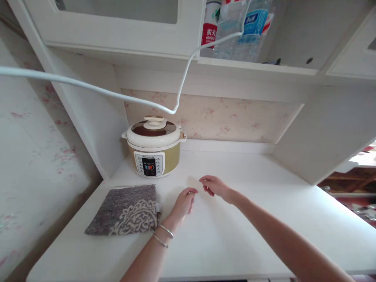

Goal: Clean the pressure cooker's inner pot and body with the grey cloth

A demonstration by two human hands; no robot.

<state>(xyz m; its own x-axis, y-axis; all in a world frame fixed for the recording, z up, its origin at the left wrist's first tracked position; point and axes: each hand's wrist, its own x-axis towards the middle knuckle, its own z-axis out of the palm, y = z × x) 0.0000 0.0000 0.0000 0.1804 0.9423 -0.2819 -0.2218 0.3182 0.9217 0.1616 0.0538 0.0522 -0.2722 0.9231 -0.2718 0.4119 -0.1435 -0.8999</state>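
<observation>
White table [249, 231] carries at left a folded cloth [129, 211] near and a cooker [172, 158] far. Left hand [184, 202] is curled, its grip unclear; right hand [216, 185] half open, seemingly empty. Probably between grips; taking cloth would require reaching left.

The cooker [172, 156] sits behind the cloth [126, 209]
</observation>
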